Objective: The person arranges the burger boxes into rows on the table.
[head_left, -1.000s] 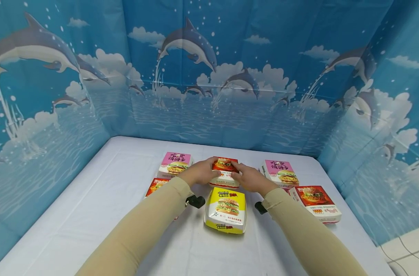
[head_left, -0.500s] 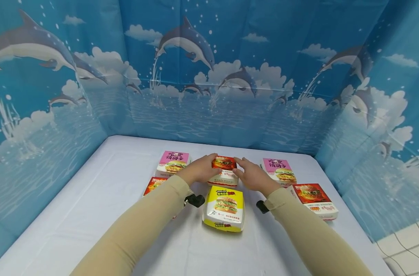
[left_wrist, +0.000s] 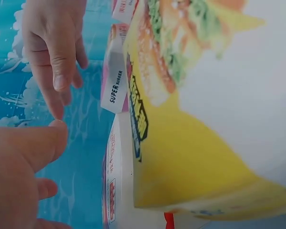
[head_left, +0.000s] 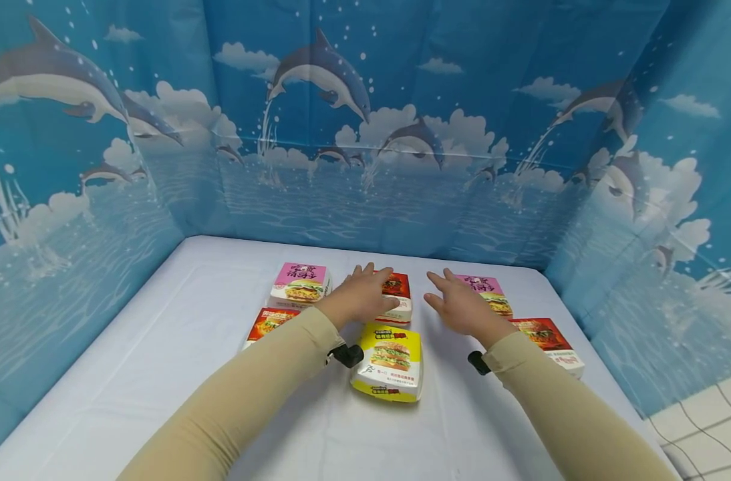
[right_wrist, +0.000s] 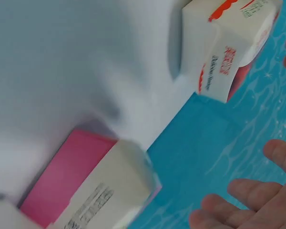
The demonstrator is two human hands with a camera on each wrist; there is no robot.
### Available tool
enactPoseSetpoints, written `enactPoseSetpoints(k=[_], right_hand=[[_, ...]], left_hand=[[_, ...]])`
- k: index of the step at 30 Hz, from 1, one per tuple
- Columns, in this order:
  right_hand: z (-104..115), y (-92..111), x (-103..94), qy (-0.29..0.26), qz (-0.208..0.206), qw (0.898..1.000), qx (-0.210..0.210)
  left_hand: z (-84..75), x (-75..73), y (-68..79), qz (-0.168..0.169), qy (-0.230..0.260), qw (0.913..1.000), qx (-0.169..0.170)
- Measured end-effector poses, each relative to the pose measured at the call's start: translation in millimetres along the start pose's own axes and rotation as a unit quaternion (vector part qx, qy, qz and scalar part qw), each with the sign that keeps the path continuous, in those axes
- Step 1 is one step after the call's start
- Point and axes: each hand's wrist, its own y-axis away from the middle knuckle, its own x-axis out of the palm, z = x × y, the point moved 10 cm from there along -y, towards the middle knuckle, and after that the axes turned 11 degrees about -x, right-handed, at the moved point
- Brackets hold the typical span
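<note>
In the head view a red-and-white burger box (head_left: 403,286) stands in the middle of the row of boxes. My left hand (head_left: 361,297) is over its left side, fingers spread, covering part of the lid. Off the box's right side, my right hand (head_left: 462,306) is held apart from it with fingers loosely extended, overlapping a pink burger box (head_left: 492,294). A yellow burger box (head_left: 391,366) sits in front of the red one and fills much of the left wrist view. The right wrist view has my right hand (right_wrist: 264,205) with nothing in it.
Another pink burger box (head_left: 299,284) and a red one (head_left: 272,323) stand on the left, the latter partly behind my left sleeve. A further red box (head_left: 548,341) is at the right. The white-covered table (head_left: 131,374) meets a dolphin-print curtain (head_left: 341,207) behind.
Both hands have let go of the middle red burger box. The right hand has moved away to the right; the left has lifted slightly, its fingers spreading. The boxes stay in place.
</note>
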Motion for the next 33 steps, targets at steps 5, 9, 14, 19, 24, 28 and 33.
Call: enactPoseSetpoints(k=[5, 9, 14, 19, 24, 28, 33], right_hand=[[-6, 7, -1.5, 0.037, -0.004, 0.999, 0.0], [-10, 13, -4.5, 0.061, -0.009, 0.998, 0.002], [-21, 22, -8.6, 0.066, -0.003, 0.998, 0.02], [-40, 33, -13.3, 0.059, 0.01, 0.997, 0.041], [-58, 50, -22.5, 0.059, 0.008, 0.997, 0.047], [-72, 65, -28.1, 0.049, 0.016, 0.997, 0.057], [-95, 78, -28.6, 0.039, 0.024, 0.997, 0.06]], left_hand=[[-2.6, 3.8, 0.1, -0.01, -0.034, 0.9993, 0.005], [-4.9, 6.0, 1.7, -0.009, -0.046, 0.9989, 0.004], [-14.1, 8.8, 5.8, -0.006, -0.053, 0.9985, 0.012], [-28.9, 11.6, 12.7, -0.002, -0.047, 0.9986, 0.025], [-47.0, 17.5, 18.2, 0.006, -0.049, 0.9977, 0.046], [-62.5, 22.5, 21.9, 0.008, -0.054, 0.9965, 0.064], [-79.5, 30.2, 25.9, 0.005, -0.072, 0.9947, 0.073]])
